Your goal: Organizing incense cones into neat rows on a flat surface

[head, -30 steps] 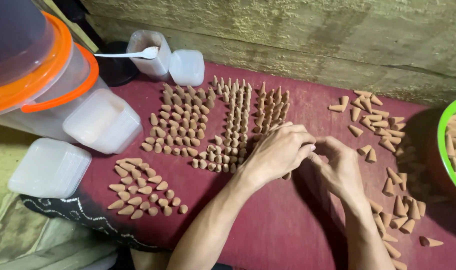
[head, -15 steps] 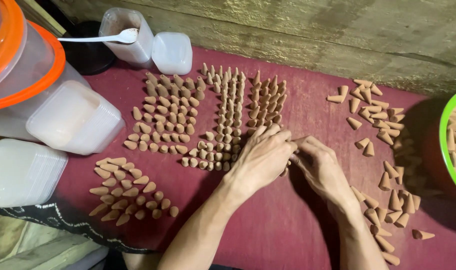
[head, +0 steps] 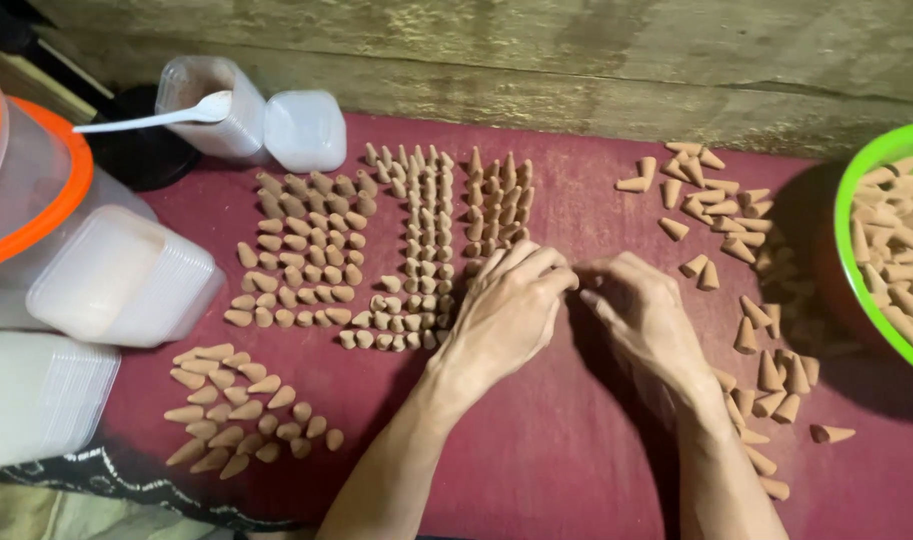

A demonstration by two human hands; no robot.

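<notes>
On the red counter (head: 576, 470), many cones (head: 416, 260) already stand in rows; loose ones (head: 706, 215) and a full green bowl (head: 848, 250) remain. Left hand (head: 506, 310) and right hand (head: 646, 315) meet fingertips by the rows; grip unclear.

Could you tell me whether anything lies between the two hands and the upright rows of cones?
Nothing visible does: the left hand already touches the rows of standing cones, and the right hand sits beside it on bare red cloth.

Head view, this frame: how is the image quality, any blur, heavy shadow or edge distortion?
Head view: sharp overall, the upright cones crisp. Head view: both hands, left hand and right hand, cast soft shadows on the red cloth. Head view: the bottom corners go dim, and the green bowl is cut off by the frame edge.
</notes>
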